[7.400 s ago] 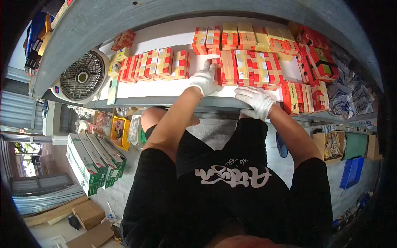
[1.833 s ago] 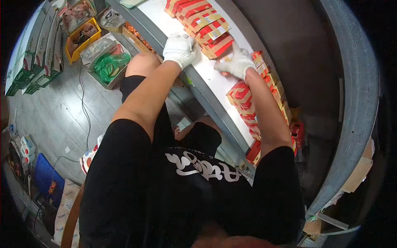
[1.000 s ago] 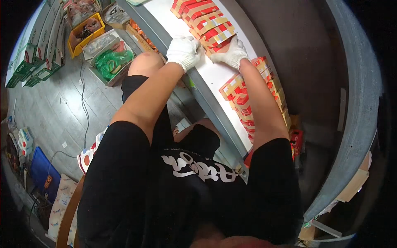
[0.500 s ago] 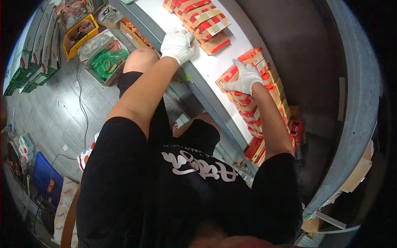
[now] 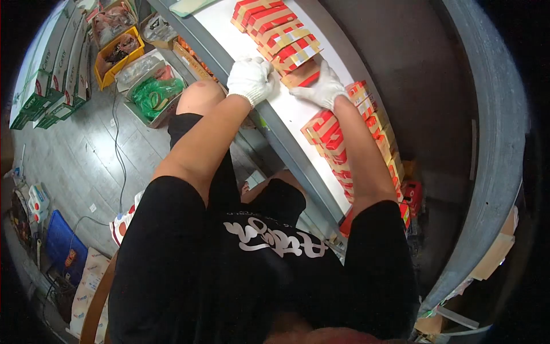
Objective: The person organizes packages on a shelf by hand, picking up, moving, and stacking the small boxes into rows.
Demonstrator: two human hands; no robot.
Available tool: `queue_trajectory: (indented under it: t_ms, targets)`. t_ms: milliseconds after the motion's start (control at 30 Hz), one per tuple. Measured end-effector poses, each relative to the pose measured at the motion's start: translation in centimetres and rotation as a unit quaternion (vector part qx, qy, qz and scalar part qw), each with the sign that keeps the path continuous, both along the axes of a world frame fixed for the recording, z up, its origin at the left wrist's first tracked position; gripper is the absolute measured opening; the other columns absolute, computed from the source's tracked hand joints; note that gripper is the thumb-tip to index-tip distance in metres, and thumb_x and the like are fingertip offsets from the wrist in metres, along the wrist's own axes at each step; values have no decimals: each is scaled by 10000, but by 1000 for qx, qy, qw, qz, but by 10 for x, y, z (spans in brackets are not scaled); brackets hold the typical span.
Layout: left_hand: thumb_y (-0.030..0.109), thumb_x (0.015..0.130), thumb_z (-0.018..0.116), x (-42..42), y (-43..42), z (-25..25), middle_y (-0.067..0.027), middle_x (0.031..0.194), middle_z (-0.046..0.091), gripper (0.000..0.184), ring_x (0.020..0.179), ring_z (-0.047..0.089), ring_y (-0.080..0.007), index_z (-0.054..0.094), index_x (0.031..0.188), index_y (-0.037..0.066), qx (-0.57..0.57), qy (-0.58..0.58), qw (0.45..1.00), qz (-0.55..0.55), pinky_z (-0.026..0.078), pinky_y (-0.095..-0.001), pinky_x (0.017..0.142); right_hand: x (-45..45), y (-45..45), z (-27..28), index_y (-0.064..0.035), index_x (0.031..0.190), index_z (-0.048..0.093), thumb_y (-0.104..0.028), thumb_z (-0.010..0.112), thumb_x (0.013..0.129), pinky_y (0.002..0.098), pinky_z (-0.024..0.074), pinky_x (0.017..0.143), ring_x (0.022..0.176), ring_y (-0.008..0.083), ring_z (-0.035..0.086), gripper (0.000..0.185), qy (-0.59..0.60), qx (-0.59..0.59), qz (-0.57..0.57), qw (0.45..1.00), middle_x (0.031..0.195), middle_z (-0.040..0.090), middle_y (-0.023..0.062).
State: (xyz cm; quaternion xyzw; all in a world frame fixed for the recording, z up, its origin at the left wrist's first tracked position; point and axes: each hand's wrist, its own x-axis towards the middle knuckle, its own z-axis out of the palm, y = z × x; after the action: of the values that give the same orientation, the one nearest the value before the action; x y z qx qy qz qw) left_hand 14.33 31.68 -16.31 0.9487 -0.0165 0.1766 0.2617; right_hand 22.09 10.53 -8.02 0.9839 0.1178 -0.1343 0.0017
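Observation:
My left hand [image 5: 250, 78], in a white knitted glove, is curled closed at the front edge of the white shelf [image 5: 292, 112]; whatever its fingers may hold is hidden. Beside it, my gloved right hand [image 5: 322, 87] spans a small red-and-tan box [image 5: 302, 74], thumb on the near side and fingers on the far side. That box lies tilted at the near end of a row of similar boxes [image 5: 275, 28]. Under my right forearm runs a second packed block of red-and-tan boxes [image 5: 325, 133].
On the floor at left are a yellow bin [image 5: 119, 57], a carton with green plastic [image 5: 153, 94], and long green-and-white cartons [image 5: 48, 74]. A grey metal rail [image 5: 286, 146] edges the shelf. A blue panel [image 5: 63, 246] leans lower left, near a cable.
My right hand has left the nearer block of boxes and moved up and left to the box at the end of the other row. My left hand stays closed at the shelf edge.

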Motion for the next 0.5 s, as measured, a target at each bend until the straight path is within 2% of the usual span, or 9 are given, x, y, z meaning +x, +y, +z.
queue_trajectory:
  t_ms: [33,100,133,167,267,367,433,467,500]
  targets:
    - [304,859,683,0,-1,-2,-120,960,760,208,959,718,-314,785,958,152,-13,-12,1000,0,495,-448,973,8,6,-13,46,1658,183,-696,919,565,417,328,1284,1547,402,365,1513,0,0,2,1000,1649,363,303]
    - [312,861,680,1,-2,-2,-122,961,758,214,963,717,-314,784,956,151,-15,-9,1000,1,494,-448,968,14,21,-34,26,1671,113,-702,926,531,432,285,1305,1589,411,256,1578,-30,12,-11,999,1706,233,287]
    - [321,863,678,1,-1,-2,-123,962,757,221,966,716,-313,783,954,149,-17,-5,1000,-1,493,-447,964,13,27,-33,-11,1684,49,-727,922,498,454,262,1310,1597,427,203,1638,9,5,-55,998,1718,170,283]
    - [321,863,678,0,0,0,-123,962,757,221,966,716,-313,783,954,149,-17,-2,1000,-2,493,-447,964,16,26,-37,-11,1684,49,-727,922,498,454,262,1310,1597,427,203,1638,11,4,-56,998,1718,170,283]
    - [283,880,687,1,1,6,-113,992,756,203,1025,700,-335,793,977,141,-9,23,1000,-12,540,-453,945,16,21,-38,-25,1693,57,-743,908,499,461,288,1296,1567,441,274,1632,-14,16,-60,998,1690,240,291]
    - [276,874,691,-2,1,4,-113,984,756,199,1028,698,-336,794,977,139,-11,24,1000,-16,533,-452,956,-1,23,-19,-59,1704,100,-737,905,507,465,310,1284,1531,450,338,1595,45,25,-101,994,1663,308,288]
    - [271,872,692,2,1,-1,-113,980,755,199,1022,699,-334,796,979,139,-6,2,1000,-11,524,-450,967,-12,24,-12,-105,1696,234,-693,921,519,469,337,1265,1499,452,385,1484,37,-20,-92,995,1632,360,298]
    - [271,872,692,2,0,-1,-113,980,755,199,1022,699,-334,796,979,139,-6,0,1000,-12,524,-450,967,-17,19,-7,-165,1670,354,-652,938,527,469,345,1255,1490,451,393,1374,38,-15,-83,996,1602,391,305]
    - [269,872,691,2,1,-2,-112,979,755,199,1020,699,-332,797,980,139,-8,-9,1000,-13,519,-448,972,-22,16,-3,-165,1670,354,-652,938,527,469,345,1255,1490,451,393,1374,37,-15,-83,996,1602,391,305]
